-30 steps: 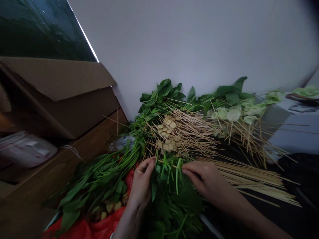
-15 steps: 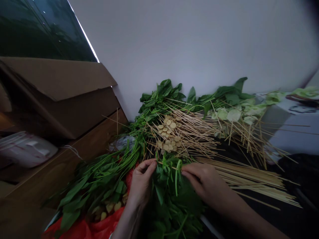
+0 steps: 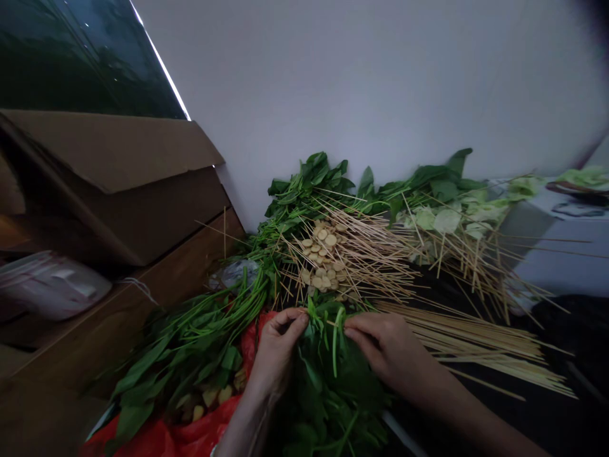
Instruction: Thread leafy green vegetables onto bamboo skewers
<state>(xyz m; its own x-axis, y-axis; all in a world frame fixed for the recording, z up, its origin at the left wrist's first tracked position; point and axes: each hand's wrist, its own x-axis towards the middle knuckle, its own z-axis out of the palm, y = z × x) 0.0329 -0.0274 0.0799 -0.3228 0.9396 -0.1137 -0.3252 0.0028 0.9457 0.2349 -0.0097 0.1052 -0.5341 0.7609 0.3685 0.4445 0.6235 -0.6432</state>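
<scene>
Low in the middle, my left hand [image 3: 280, 346] is closed in a pinch at a stem of leafy greens [image 3: 311, 311], close to one end of a thin wooden skewer. My right hand [image 3: 392, 346] pinches the same skewer [image 3: 332, 323] farther to the right. Between the hands, green stems sit across the skewer, and one pale stem [image 3: 339, 336] loops over and hangs down. A heap of loose leafy greens [image 3: 328, 406] lies beneath both hands. Fingertips partly hide the skewer's ends.
Behind the hands lie skewers with round pale slices [image 3: 322, 247]. Skewered pale cabbage-like leaves [image 3: 447, 219] are at right, above a bundle of bare skewers [image 3: 495, 349]. Left are long-stemmed greens [image 3: 190, 349], a red plastic bag [image 3: 166, 438] and a cardboard box [image 3: 137, 209].
My left hand has shifted slightly right, and the stem beside its fingertips has moved with it toward my right hand. My right hand has barely moved, still pinching the skewer.
</scene>
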